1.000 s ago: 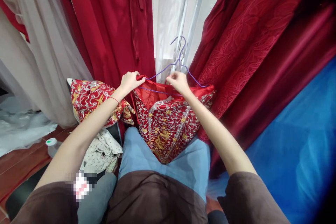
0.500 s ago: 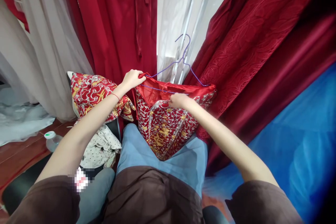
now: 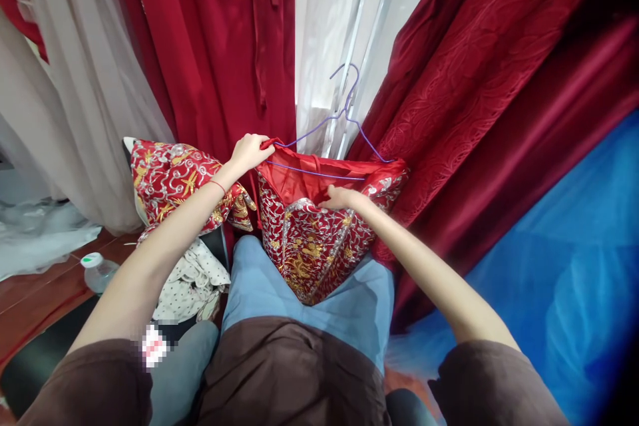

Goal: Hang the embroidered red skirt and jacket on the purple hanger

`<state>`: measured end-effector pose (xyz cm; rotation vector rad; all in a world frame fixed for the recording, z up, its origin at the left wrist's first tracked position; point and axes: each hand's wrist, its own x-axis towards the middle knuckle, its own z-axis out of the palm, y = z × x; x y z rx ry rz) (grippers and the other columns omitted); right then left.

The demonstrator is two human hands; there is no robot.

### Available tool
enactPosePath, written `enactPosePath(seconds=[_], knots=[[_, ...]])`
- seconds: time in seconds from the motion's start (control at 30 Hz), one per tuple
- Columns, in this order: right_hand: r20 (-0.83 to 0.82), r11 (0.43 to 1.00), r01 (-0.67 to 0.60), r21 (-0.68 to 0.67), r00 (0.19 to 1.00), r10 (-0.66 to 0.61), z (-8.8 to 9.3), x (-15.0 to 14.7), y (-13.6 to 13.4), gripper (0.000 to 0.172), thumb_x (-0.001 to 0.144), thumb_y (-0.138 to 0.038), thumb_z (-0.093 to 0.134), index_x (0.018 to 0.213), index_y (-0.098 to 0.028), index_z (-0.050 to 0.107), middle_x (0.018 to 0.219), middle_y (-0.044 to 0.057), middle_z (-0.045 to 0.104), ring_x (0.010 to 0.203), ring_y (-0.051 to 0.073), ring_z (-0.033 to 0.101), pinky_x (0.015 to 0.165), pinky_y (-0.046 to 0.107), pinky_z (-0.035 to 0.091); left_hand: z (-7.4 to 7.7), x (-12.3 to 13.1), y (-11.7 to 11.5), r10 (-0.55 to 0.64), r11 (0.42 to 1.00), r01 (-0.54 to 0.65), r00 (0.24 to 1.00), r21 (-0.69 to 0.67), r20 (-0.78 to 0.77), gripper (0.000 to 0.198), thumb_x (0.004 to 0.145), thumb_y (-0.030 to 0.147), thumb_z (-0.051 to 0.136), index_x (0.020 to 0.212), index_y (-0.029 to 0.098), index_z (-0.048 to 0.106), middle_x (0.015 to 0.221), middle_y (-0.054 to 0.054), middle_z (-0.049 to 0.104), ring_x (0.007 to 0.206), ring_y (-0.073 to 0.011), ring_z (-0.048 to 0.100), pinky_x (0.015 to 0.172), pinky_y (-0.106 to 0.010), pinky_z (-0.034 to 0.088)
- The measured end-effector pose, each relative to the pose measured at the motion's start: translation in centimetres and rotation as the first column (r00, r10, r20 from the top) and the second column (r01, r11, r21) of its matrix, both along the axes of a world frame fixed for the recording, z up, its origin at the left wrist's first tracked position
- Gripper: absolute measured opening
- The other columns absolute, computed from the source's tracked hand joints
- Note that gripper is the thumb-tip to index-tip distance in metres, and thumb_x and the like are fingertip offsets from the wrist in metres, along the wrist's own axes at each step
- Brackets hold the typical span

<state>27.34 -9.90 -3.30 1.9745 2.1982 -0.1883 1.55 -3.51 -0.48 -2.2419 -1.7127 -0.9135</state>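
Observation:
A red bodice [image 3: 309, 249], embroidered in gold and silver and lined in plain red, rests upright across my lap. Inside its open top sits a purple wire hanger [image 3: 345, 113], hook upward. My left hand [image 3: 251, 152] is closed on the bodice's upper left corner, at the hanger's end. At the middle of the front top edge, my right hand [image 3: 341, 198] grips the embroidered fabric, thumb on the lining side; its other fingers are partly hidden. The hanger's lower bar crosses the lining just above that hand.
To the left lies a bundle of matching embroidered fabric [image 3: 174, 173], with a white dotted cloth [image 3: 192, 276] below it. A clear bottle [image 3: 97, 273] stands on the tiled floor. Red drapes [image 3: 210, 46], a dark red lace fabric [image 3: 479, 80] and blue tulle [image 3: 559, 266] surround me.
My right hand has shifted slightly down along the front edge and its thumb has lifted, baring more lining and hanger bar. The left hand keeps its hold.

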Motion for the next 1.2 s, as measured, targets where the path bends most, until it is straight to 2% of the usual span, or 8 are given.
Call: enactPosePath(seconds=[0.17, 0.3, 0.37, 0.47, 0.57, 0.8, 1.03, 1.2], knots=[[-0.270, 0.978, -0.053, 0.202, 0.957, 0.108, -2.1, -0.9, 0.4, 0.048, 0.097, -0.037, 0.055, 0.138, -0.013, 0.051, 0.130, 0.016, 0.067, 0.117, 0.024, 0.065, 0.092, 0.031, 0.049, 0.0, 0.2, -0.1, 0.007, 1.000, -0.007, 1.000, -0.006, 0.010, 0.033, 0.086, 0.040, 0.049, 0.092, 0.021, 0.075, 0.088, -0.010, 0.076, 0.086, -0.0272, 0.069, 0.074, -0.031, 0.046], [-0.010, 0.895, -0.188, 0.405, 0.978, 0.209, -2.3, -3.4, -2.4, 0.029, 0.101, -0.021, 0.041, 0.113, -0.010, 0.064, 0.110, 0.019, 0.073, 0.105, 0.028, 0.070, 0.090, 0.037, 0.045, 0.0, 0.1, -0.1, 0.011, 1.000, -0.011, 1.000, -0.003, 0.010, 0.033, 0.086, 0.040, 0.050, 0.092, 0.020, 0.075, 0.088, -0.010, 0.076, 0.086, -0.0268, 0.069, 0.074, -0.030, 0.045], [0.177, 0.803, -0.392, 0.449, 0.920, 0.350, -2.5, -4.9, -4.8, 0.029, 0.099, -0.011, 0.038, 0.110, -0.008, 0.064, 0.102, 0.020, 0.074, 0.100, 0.028, 0.070, 0.094, 0.040, 0.041, 0.0, 0.0, -0.1, 0.014, 1.000, -0.014, 1.000, 0.002, 0.010, 0.034, 0.086, 0.040, 0.050, 0.092, 0.020, 0.075, 0.087, -0.010, 0.075, 0.085, -0.0273, 0.069, 0.074, -0.031, 0.045], [0.325, 0.534, -0.801, 0.271, 0.598, 0.733, -3.2, -6.4, -8.2, 0.026, 0.099, -0.010, 0.039, 0.107, -0.011, 0.064, 0.098, 0.015, 0.075, 0.094, 0.023, 0.070, 0.091, 0.037, 0.040, 0.0, 0.0, -0.1, 0.022, 1.000, -0.022, 1.000, 0.005, 0.009, 0.034, 0.085, 0.040, 0.050, 0.091, 0.019, 0.075, 0.086, -0.011, 0.075, 0.085, -0.0278, 0.069, 0.074, -0.032, 0.045], [0.294, 0.366, -0.925, 0.104, 0.380, 0.877, -3.5, -6.8, -10.2, 0.023, 0.100, -0.016, 0.043, 0.107, -0.014, 0.065, 0.099, 0.011, 0.075, 0.092, 0.020, 0.070, 0.087, 0.034, 0.041, 0.0, 0.0, -0.1, 0.021, 1.000, -0.021, 1.000, 0.001, 0.003, 0.034, 0.085, 0.041, 0.049, 0.091, 0.019, 0.075, 0.086, -0.011, 0.075, 0.086, -0.0280, 0.069, 0.074, -0.032, 0.045], [0.053, 0.531, -0.834, 0.152, 0.543, 0.838, -0.6, -4.8, -8.5, 0.029, 0.098, -0.027, 0.046, 0.119, -0.020, 0.064, 0.103, 0.008, 0.076, 0.091, 0.019, 0.070, 0.075, 0.029, 0.042, -0.1, 0.0, -0.1, 0.017, 1.000, -0.017, 1.000, -0.009, 0.007, 0.034, 0.086, 0.042, 0.048, 0.091, 0.021, 0.075, 0.088, -0.011, 0.075, 0.088, -0.0287, 0.069, 0.075, -0.032, 0.046], [0.275, 0.944, -0.244, 0.221, 0.945, 0.180, 0.2, -0.4, -1.7, 0.039, 0.093, -0.020, 0.052, 0.128, -0.005, 0.061, 0.128, 0.026, 0.065, 0.125, 0.034, 0.059, 0.105, 0.047, 0.038, -0.1, 0.1, -0.2, 0.025, 0.999, -0.025, 1.000, -0.021, 0.019, 0.033, 0.086, 0.041, 0.049, 0.093, 0.021, 0.075, 0.090, -0.010, 0.076, 0.089, -0.0282, 0.069, 0.077, -0.032, 0.047], [0.280, 0.995, -0.084, 0.051, 0.958, 0.066, -1.0, 1.1, 0.3, 0.051, 0.083, -0.026, 0.070, 0.131, -0.009, 0.062, 0.124, 0.024, 0.068, 0.117, 0.032, 0.066, 0.094, 0.041, 0.051, -0.3, 0.3, -0.4, 0.023, 1.000, -0.023, 0.999, -0.003, 0.032, 0.031, 0.086, 0.039, 0.048, 0.091, 0.022, 0.074, 0.090, -0.010, 0.076, 0.088, -0.0283, 0.069, 0.075, -0.032, 0.045]])
